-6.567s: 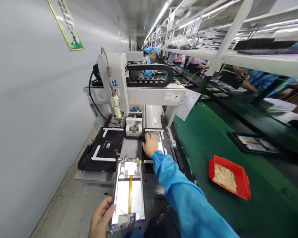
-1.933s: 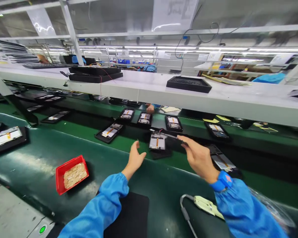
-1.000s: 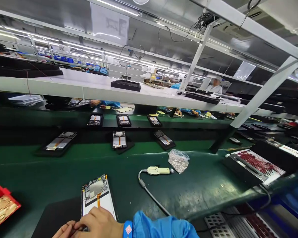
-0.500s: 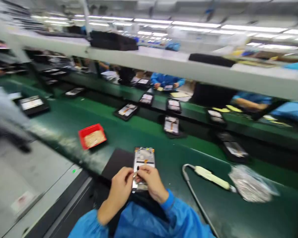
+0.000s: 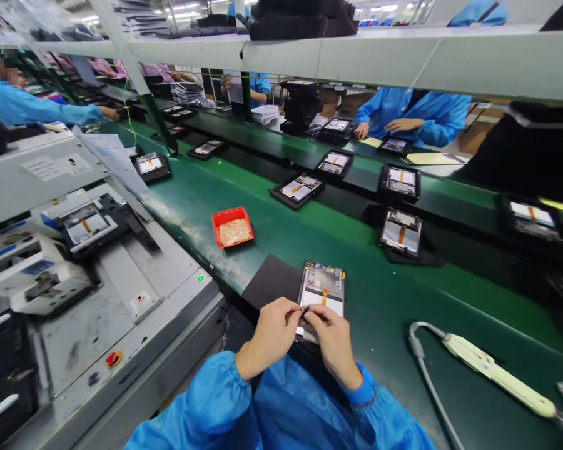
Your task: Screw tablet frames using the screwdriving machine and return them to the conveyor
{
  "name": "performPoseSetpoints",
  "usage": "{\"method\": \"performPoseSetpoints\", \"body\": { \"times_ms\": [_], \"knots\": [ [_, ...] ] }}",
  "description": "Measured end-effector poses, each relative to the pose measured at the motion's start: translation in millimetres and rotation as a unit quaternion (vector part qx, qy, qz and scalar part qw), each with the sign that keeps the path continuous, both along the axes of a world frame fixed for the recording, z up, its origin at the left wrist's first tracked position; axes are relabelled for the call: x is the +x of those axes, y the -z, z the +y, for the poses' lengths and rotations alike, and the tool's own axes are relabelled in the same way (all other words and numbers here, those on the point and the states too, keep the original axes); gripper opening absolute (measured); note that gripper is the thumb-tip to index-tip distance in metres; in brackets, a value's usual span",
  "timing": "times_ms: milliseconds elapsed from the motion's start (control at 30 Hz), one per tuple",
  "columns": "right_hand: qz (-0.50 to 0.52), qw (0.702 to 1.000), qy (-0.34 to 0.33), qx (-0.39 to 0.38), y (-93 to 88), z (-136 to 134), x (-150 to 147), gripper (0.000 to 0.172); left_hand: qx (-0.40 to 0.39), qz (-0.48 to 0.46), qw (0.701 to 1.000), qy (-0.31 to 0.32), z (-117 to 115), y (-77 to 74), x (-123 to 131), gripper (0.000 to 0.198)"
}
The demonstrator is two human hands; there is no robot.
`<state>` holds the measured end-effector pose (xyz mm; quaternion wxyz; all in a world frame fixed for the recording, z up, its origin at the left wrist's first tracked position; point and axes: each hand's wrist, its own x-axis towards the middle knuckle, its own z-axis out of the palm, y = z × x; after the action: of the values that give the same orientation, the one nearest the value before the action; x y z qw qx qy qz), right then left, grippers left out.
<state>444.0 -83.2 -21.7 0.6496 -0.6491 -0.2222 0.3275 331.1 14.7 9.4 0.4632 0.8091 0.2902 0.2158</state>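
Note:
An opened tablet (image 5: pixel 327 276), its circuit board, white battery and orange ribbon cable showing, lies on the green bench in front of me. A black pad (image 5: pixel 268 284) sits partly beside it on the left. Over the tablet's lower part, my left hand (image 5: pixel 276 330) and my right hand (image 5: pixel 332 337) meet with fingertips pinched. Between them is a small black piece (image 5: pixel 304 311), too small to name. The right fingers close on it, and the left thumb and forefinger pinch right against it; what they hold is hidden.
Left of the tablet stands a red tray (image 5: pixel 214 232) of small tan pieces. A pale yellow corded tool (image 5: pixel 497 375) lies at right. Several opened tablets (image 5: pixel 401 232) rest on the belt beyond. A grey machine (image 5: pixel 169 275) flanks the left. Co-workers (image 5: pixel 413 119) sit opposite under a white shelf.
The view has swung left, so the bench shifts rightward and the grey machine comes into sight. Both hands stay pinched together over the tablet.

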Motion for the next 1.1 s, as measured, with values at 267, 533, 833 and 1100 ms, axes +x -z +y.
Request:
{"method": "performPoseSetpoints", "body": {
  "times_ms": [267, 533, 833, 1100],
  "knots": [
    [-0.074, 0.997, -0.019, -0.018, 5.2, -2, 0, 0.024, 0.006, 0.004, 1.000, 0.009, 1, 0.1, -1, 0.024],
    [-0.021, 1.000, -0.015, 0.002, 6.4, -2, -1, 0.022, -0.030, -0.004, 1.000, 0.006, 4, 1.9, -3, 0.023],
    [-0.118, 0.992, -0.039, -0.016, 1.4, -2, -1, 0.016, -0.052, -0.001, 0.999, -0.004, 6, 0.5, -7, 0.020],
    [-0.156, 0.987, -0.043, -0.015, -5.3, 0, -3, 0.015, -0.049, 0.000, 0.999, -0.007, 8, -2.0, -9, 0.020]
  ]
}}
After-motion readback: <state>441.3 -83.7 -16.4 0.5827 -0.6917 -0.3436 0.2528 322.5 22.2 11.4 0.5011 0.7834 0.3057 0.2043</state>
